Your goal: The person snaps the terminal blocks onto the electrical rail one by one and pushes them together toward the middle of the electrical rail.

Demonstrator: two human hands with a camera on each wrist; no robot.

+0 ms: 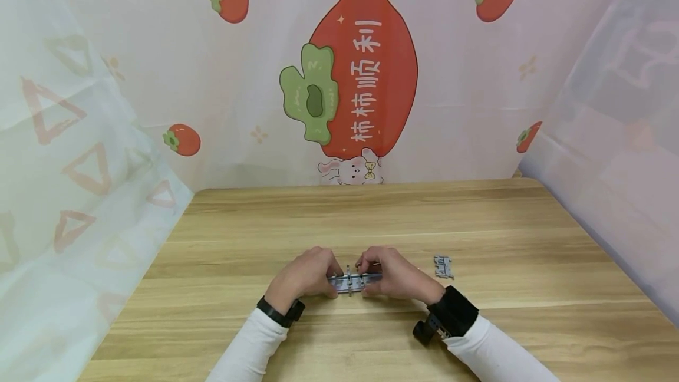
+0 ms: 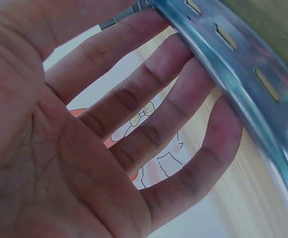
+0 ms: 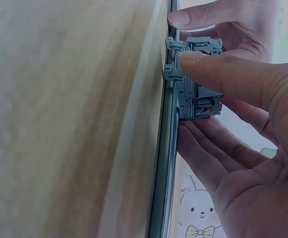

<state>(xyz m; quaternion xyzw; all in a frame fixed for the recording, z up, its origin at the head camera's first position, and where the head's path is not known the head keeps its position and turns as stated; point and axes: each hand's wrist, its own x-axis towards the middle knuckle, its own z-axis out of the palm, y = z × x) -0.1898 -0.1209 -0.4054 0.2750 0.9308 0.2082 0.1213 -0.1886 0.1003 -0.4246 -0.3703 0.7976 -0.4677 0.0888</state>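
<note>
A slotted metal DIN rail (image 1: 339,287) lies lengthwise in front of me, and its slots show close up in the left wrist view on the rail (image 2: 246,57). My left hand (image 1: 306,276) grips its left end, with thumb on the near edge and fingers along the far edge. Grey terminal blocks (image 1: 349,280) sit across the middle of the rail. In the right wrist view my right hand (image 3: 253,173) pinches a grey terminal block (image 3: 186,96) at the rail, thumb on its side; another grey block (image 3: 203,43) stands beside it, next to the left hand's thumb.
More grey terminal blocks (image 1: 443,266) lie on the wooden table (image 1: 371,217) to the right, beyond my right wrist. A patterned curtain (image 1: 451,105) hangs behind the table's far edge and along both sides.
</note>
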